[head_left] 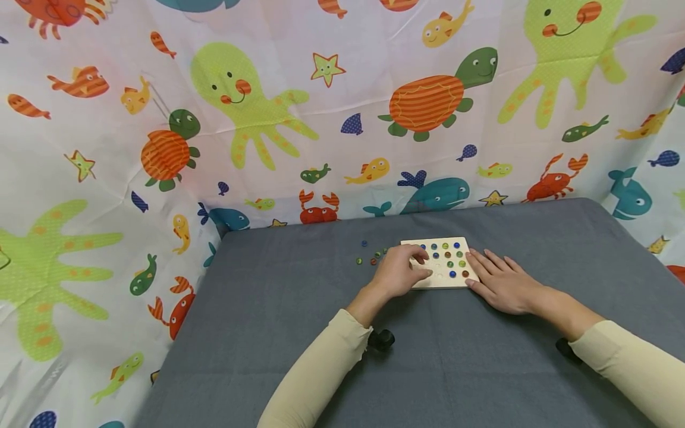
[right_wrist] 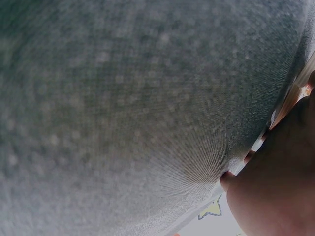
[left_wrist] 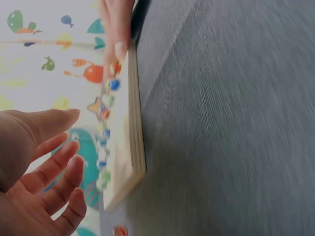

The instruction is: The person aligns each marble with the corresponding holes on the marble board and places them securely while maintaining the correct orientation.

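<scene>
A pale wooden board (head_left: 427, 284) with rows of round hollows lies on the table, with blue, green and red glass marbles (head_left: 452, 274) in many of them. Over its left part hovers my left hand (head_left: 398, 270), fingers loosely bent and thumb held apart from them. In the left wrist view the left hand (left_wrist: 47, 172) shows nothing between thumb and fingertips, beside the board (left_wrist: 129, 142). My right hand (head_left: 505, 285) lies flat with spread fingers, its thumb and fingertips at the board's right edge. The right wrist view shows only part of the right hand (right_wrist: 275, 187).
Several loose marbles (head_left: 373, 261) lie on the grey tablecloth (head_left: 299, 309) to the left of the board, partly beside the left hand. A white curtain (head_left: 353, 53) printed with sea animals hangs behind the table and along its left side.
</scene>
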### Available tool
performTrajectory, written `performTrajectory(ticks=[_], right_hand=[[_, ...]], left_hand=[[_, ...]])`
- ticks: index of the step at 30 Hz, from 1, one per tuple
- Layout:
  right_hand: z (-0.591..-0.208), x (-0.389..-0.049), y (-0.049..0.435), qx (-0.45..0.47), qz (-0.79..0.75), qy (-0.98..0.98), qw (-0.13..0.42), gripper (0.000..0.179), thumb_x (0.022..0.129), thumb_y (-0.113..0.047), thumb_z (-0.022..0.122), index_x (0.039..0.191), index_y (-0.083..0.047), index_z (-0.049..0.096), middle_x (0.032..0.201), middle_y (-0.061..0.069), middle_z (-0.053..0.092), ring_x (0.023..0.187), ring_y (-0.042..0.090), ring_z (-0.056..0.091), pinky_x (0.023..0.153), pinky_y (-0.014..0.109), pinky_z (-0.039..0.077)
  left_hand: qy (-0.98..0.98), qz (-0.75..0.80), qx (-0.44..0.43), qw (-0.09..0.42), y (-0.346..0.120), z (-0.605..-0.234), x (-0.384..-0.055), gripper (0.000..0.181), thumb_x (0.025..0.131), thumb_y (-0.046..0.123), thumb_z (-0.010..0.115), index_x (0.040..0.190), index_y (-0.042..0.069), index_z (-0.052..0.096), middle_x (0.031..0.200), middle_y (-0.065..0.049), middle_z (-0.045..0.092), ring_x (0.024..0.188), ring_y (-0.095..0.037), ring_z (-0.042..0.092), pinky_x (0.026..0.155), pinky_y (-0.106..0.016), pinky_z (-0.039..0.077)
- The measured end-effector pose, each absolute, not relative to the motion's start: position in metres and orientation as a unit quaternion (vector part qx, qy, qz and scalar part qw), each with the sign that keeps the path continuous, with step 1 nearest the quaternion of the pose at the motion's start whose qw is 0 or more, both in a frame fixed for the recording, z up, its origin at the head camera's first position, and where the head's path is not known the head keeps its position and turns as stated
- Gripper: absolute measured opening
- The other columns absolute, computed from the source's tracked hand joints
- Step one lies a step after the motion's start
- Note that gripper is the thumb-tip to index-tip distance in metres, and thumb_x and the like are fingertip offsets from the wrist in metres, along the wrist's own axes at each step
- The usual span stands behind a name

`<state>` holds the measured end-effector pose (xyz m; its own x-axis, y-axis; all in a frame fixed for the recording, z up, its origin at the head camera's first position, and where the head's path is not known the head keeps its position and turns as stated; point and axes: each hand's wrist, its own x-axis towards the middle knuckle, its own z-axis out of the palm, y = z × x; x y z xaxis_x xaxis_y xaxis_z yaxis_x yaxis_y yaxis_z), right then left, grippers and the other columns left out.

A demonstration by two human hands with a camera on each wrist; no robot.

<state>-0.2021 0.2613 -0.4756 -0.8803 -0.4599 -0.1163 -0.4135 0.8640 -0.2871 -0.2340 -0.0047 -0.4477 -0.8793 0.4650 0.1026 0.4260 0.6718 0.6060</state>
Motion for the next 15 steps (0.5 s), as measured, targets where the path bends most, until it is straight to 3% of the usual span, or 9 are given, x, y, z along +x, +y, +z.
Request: performTrajectory(ticks=[6, 15], right_hand=[[-0.475, -0.203, 0.261, -0.23, -0.129, 0.96, 0.091, 0.074, 0.109, -0.051, 0.037, 0.161, -0.001, 0.023, 0.167, 0.023, 0.02, 0.151, 0.05, 0.016, 0.114, 0.071, 0.012], [-0.476, -0.201, 0.261, -0.23, -0.135, 0.96, 0.09, 0.074, 0.109, -0.05, 0.038, 0.161, -0.001, 0.022, 0.167, 0.023, 0.019, 0.151, 0.05, 0.016, 0.114, 0.072, 0.012]], left_hand=[[0.923, 0.314, 0.223, 0.022, -0.03, -0.449, -0.233, 0.028, 0.094, 0.025, 0.077, 0.118, 0.011, 0.073, 0.107, -0.002, 0.07, 0.07, -0.006, 0.056, 0.063, -0.022, 0.046], [0.929, 0.307, 0.207, 0.001, -0.058, -0.453, -0.231, 0.027, 0.093, 0.028, 0.078, 0.115, 0.011, 0.074, 0.106, 0.0, 0.07, 0.078, -0.01, 0.059, 0.072, -0.026, 0.05]])
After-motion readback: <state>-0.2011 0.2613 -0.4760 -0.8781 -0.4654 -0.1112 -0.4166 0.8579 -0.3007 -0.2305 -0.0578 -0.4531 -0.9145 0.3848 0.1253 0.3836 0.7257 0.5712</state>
